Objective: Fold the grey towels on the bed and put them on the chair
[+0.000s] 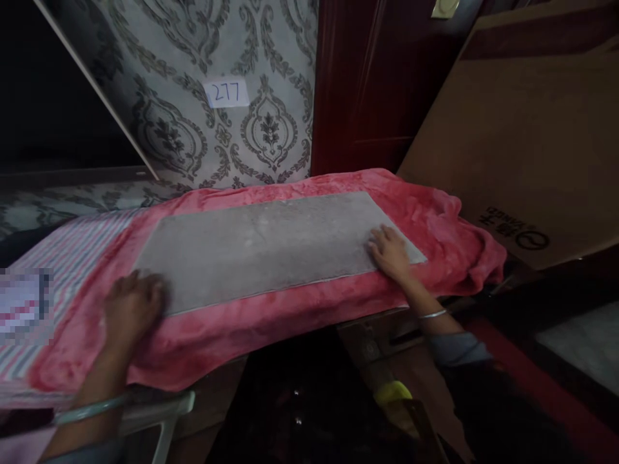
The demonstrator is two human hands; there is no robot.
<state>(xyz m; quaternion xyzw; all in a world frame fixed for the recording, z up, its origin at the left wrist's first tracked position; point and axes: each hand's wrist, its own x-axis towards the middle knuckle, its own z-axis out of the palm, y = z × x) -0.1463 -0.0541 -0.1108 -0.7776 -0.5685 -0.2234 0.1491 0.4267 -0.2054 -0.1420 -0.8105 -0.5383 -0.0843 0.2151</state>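
A thin grey rectangular sheet with a mottled surface lies flat on a pink plush blanket. My left hand is at the sheet's near left corner, its fingers slightly bent and apart, blurred at the edges. Whether it presses on the sheet or only on the blanket I cannot tell. Toward the sheet's right end, my right hand rests on top with its fingers spread. Neither hand is wrapped round anything.
A striped cloth extends from the blanket's left side. Behind stand a patterned wall with a paper label, a dark screen and a red door. A large cardboard box leans at the right. Below is a pale chair frame.
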